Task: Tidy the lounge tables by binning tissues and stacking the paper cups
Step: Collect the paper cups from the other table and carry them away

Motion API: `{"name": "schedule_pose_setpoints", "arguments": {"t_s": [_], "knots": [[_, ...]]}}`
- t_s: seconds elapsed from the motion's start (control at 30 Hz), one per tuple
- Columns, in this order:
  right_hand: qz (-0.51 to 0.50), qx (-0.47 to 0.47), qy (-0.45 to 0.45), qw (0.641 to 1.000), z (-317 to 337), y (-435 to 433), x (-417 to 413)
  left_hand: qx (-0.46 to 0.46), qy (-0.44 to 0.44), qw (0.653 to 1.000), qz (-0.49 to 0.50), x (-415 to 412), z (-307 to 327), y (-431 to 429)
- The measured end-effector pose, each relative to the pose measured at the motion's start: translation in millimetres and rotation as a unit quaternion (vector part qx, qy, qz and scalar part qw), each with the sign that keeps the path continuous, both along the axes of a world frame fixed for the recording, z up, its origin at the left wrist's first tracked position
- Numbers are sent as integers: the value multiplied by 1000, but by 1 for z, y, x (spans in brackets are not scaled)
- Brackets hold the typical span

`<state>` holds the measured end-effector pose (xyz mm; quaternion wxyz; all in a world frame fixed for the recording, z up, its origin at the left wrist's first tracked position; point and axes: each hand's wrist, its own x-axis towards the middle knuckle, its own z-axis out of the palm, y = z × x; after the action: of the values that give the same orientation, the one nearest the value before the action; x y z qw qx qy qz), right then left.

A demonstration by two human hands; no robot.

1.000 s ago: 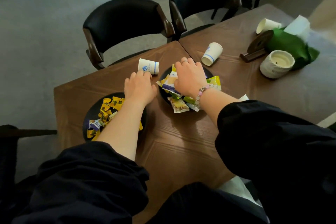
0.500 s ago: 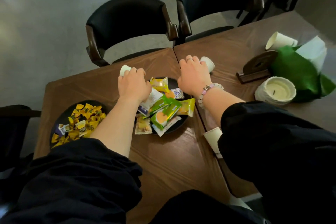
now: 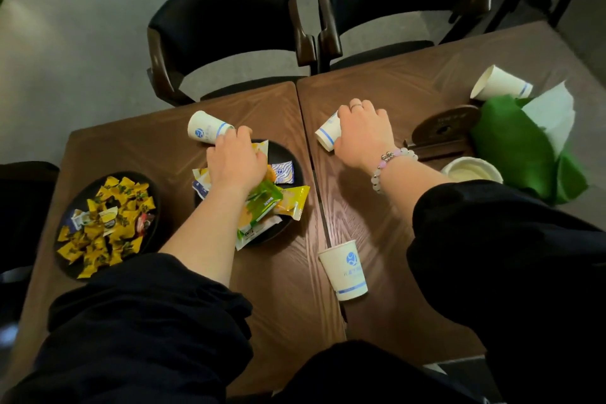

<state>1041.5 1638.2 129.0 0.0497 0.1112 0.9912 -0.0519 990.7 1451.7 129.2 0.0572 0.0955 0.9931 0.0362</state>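
Two fallen paper cups lie on the table (image 3: 278, 292) in the upper middle of the frame, the right grip (image 3: 364, 136) curled around the right cup (image 3: 326, 134), the left grip (image 3: 234, 161) at the left cup (image 3: 205, 130), whether holding I cannot tell, so lifting and nesting them seems the next move.

Head view, steeply down over two tables (image 3: 387, 207)

Both my forearms extend forward, palms down. My left hand (image 3: 234, 157) rests curled fingertips (image 3: 243, 132) on the first paper cup (image 3: 206, 130); I cannot tell if it grips. My right hand (image 3: 362, 134) clasps the second paper cup (image 3: 328, 134).
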Motion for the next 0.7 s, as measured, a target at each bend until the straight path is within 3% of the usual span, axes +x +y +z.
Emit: {"name": "schedule_pose_setpoints", "arguments": {"t_s": [0.13,0.3,0.43,0.53,0.7], "knots": [[-2,11,-8,1000,-4,5,-3,16,12,999,-26,-17,-1,14],[-10,9,-18,1000,-6,15,-23,39,8,999,15,-35,-7,14],[-22,7,-40,999,-16,14,-33,72,-9,988,140,-67,-9,-13],[-23,7,-46,999,-24,13,-42,121,-36,957,260,-94,-10,-32],[-72,33,-43,996,-34,19,-55,166,-67,915,363,-121,-21,-39]]}}
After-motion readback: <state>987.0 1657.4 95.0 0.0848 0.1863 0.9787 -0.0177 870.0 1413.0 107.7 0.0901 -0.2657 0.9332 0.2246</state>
